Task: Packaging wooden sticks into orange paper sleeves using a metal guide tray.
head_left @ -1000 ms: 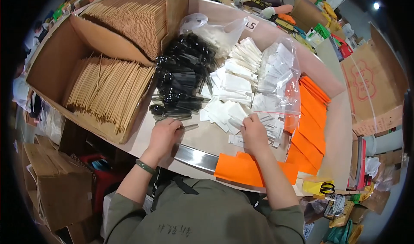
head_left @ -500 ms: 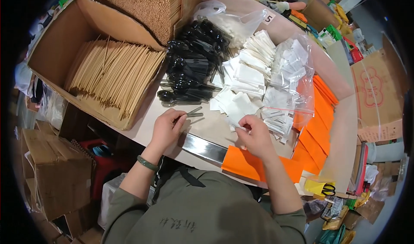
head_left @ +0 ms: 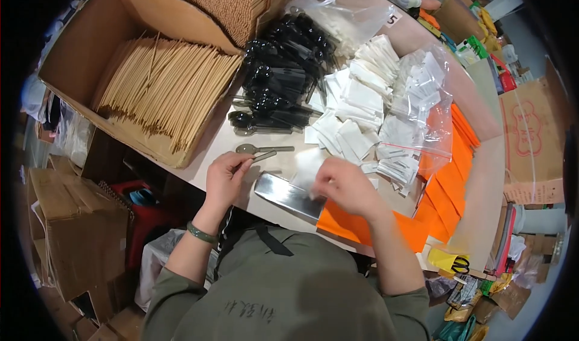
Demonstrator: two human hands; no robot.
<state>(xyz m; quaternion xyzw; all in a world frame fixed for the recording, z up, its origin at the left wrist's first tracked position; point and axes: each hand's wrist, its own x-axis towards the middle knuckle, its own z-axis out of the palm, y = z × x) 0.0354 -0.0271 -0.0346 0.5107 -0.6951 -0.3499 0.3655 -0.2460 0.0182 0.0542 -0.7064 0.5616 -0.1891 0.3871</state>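
Note:
Between the thumb and fingers of my left hand point(head_left: 226, 175) is a dark translucent plastic spoon point(head_left: 264, 156); its handle sticks out to the right while its bowl is hidden by the hand. Just beyond it, a similar loose spoon point(head_left: 268, 149) lies on the table. My right hand point(head_left: 350, 187), smeared by motion, pinches a white paper napkin point(head_left: 309, 165) above the table, left of the napkin pile point(head_left: 359, 100). Under this hand lie a shiny metal plate point(head_left: 289, 197) and an orange sleeve point(head_left: 374, 225) at the table's near edge.
Black spoons point(head_left: 280, 82) are heaped beyond my left hand. Left of them stands a cardboard box point(head_left: 75, 57) of wooden chopsticks point(head_left: 166, 91). A clear bag point(head_left: 431, 124) and more orange sleeves point(head_left: 446, 202) lie right. Scissors point(head_left: 461, 264) rest at the near right corner.
The right hand has moved left, carrying the napkin away from the pile. My left hand has shifted slightly nearer and left, so the loose spoon now shows whole. The view has shifted slightly.

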